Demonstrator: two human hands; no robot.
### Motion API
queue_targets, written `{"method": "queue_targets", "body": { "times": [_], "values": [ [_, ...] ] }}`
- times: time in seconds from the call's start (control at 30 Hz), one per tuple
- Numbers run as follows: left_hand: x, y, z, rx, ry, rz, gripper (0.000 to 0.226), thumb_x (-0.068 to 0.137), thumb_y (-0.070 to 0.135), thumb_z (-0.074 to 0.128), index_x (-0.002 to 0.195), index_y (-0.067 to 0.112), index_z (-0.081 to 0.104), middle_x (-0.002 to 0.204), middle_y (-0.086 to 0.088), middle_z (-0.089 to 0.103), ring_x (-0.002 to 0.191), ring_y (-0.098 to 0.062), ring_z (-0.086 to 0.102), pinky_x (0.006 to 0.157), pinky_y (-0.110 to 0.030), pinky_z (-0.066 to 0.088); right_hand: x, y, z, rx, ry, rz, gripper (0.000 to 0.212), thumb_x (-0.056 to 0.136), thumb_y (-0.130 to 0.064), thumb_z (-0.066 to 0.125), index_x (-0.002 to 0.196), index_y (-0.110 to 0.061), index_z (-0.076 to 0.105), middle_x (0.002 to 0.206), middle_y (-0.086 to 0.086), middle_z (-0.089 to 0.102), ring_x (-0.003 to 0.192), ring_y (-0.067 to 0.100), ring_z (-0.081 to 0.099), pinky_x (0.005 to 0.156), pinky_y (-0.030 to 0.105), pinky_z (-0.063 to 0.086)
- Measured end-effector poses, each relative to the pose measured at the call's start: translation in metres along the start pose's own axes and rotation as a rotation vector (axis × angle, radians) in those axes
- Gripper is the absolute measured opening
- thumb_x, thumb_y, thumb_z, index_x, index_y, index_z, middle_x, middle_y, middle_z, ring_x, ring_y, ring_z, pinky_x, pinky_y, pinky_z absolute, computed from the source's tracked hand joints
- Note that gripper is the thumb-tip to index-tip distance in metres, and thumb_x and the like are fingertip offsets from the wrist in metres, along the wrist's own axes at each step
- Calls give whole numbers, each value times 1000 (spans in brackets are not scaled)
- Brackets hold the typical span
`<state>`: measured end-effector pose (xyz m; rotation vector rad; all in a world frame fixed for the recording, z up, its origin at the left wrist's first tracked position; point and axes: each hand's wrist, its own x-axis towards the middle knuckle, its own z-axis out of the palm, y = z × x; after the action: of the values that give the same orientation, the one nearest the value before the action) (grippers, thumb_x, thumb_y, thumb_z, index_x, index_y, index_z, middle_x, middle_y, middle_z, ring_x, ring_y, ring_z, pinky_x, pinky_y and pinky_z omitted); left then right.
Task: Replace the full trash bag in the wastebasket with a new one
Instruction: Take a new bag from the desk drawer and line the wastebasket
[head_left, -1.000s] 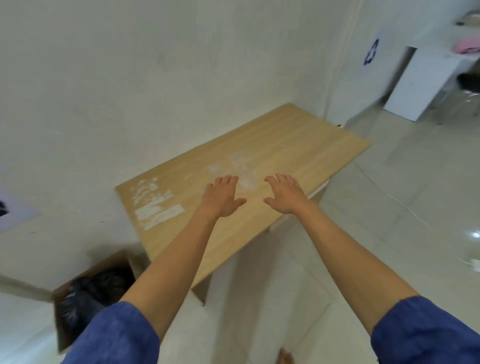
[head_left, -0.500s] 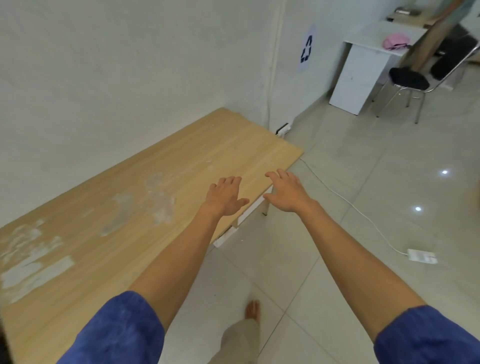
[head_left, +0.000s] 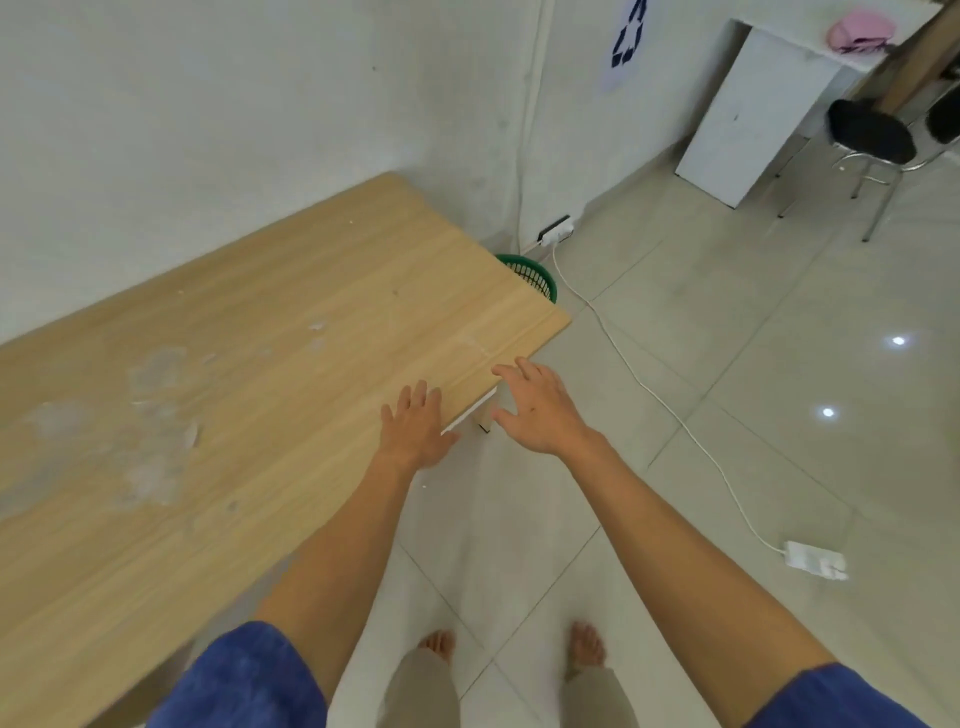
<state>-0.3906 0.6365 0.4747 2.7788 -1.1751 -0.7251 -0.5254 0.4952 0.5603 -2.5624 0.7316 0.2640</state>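
Green wastebasket (head_left: 535, 278) tucked behind the bench's (head_left: 249, 374) far corner, well beyond the fingers.
Left hand (head_left: 415, 428) and right hand (head_left: 537, 408) both empty, fingers loosely spread, over the bench edge, bare feet on the tiles below.

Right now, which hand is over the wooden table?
The left hand; its palm lies over the wooden table, while the right hand hangs mostly over floor.

Both arms extended forward, left hand (head_left: 415, 428) and right hand (head_left: 537, 408) empty, fingers spread, above the near corner of the wooden table (head_left: 249, 374). Green wastebasket (head_left: 540, 278) partly hidden behind the table's far corner, beside the wall
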Motion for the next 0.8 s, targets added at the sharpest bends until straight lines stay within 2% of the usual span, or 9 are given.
{"method": "queue_targets", "body": {
  "times": [0.13,0.2,0.27,0.33,0.4,0.53,0.63,0.7,0.8],
  "values": [
    [19,8,56,-10,115,-136,81,103,60,32,164,15,1,172,-9,-4,158,-33,-4,123,-62,7,41,54,30,79,-48,-79,58,101,-35,56,155,-23,37,164,10,30,150,32,27,123,43,23],
    [24,11,87,-49,286,-186,81,100,65,21,165,19,4,173,-5,-1,159,-29,-2,123,-63,5,57,76,51,161,-26,-136,51,100,-32,58,149,-21,46,159,5,39,145,27,36,119,42,31],
    [32,11,111,-33,482,-223,80,99,69,17,165,24,12,173,0,8,159,-25,6,125,-60,4,73,97,79,247,66,-216,40,99,-34,59,136,-19,59,144,0,56,134,22,49,112,40,41],
    [38,13,126,22,659,-245,73,101,66,28,162,25,26,170,2,23,157,-22,21,125,-57,12,86,117,111,364,158,-240,29,98,-40,59,118,-21,68,120,-5,69,114,17,62,97,37,50],
    [45,18,136,37,852,-263,63,103,59,41,156,24,42,163,3,38,152,-20,34,123,-55,22,100,134,143,522,180,-199,21,100,-38,60,107,-21,71,102,-9,72,98,12,66,84,31,53],
    [63,17,152,53,1138,-265,49,103,53,51,142,25,62,150,2,56,143,-19,49,117,-50,36,146,153,205,879,133,-122,17,102,-28,60,103,-16,72,96,-4,75,91,9,69,79,23,50],
    [71,9,160,113,1219,-237,47,102,54,54,136,24,67,143,1,62,137,-21,55,112,-48,41,190,151,240,1101,129,-126,21,103,-33,59,101,-16,72,91,0,77,80,13,72,78,31,55],
    [74,6,161,134,1250,-236,49,101,58,53,133,25,69,141,1,65,135,-21,57,110,-46,42,217,143,251,1220,137,-152,35,103,-42,56,99,-12,72,89,6,78,73,17,71,73,36,55],
    [74,8,161,137,1275,-241,50,100,62,50,131,29,70,139,4,66,133,-20,59,106,-44,44,244,128,254,1404,126,-181,61,104,-57,45,96,-2,71,84,16,77,65,25,67,65,35,52]
  ]
}}
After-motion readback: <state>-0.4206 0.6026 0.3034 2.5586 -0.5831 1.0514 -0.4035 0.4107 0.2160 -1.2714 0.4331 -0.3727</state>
